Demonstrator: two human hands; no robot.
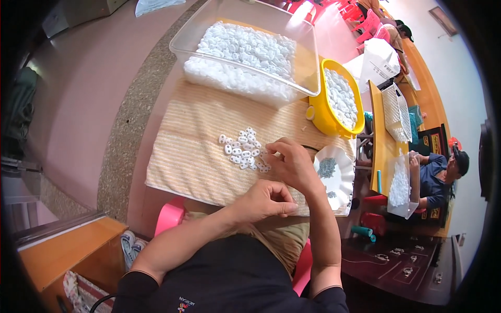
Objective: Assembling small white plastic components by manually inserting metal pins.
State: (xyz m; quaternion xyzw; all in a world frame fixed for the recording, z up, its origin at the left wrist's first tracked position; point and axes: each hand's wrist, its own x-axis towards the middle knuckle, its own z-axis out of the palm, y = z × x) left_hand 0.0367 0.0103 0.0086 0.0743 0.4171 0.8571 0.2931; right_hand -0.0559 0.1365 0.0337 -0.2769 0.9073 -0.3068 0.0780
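A small pile of white plastic pieces [242, 148], each with dark holes, lies on a striped cloth [182, 135] in front of me. My right hand [293, 164] is at the pile's right edge, fingers bent and pressed together at the nearest pieces. Whatever is between those fingertips is hidden. Closer to my body, my left hand [266, 201] is curled, with thumb and index finger brought together. I cannot make out what it holds. Right of my right hand sits a white fluted dish [342, 180] with small grey metal parts [327, 167].
At the back stands a large clear bin [245, 78] of white pieces. Beside it is a yellow basin [329, 117] holding more. To the right, a person [436, 175] works at another table with a clear box [404, 193]. A pink chair [169, 216] is under me.
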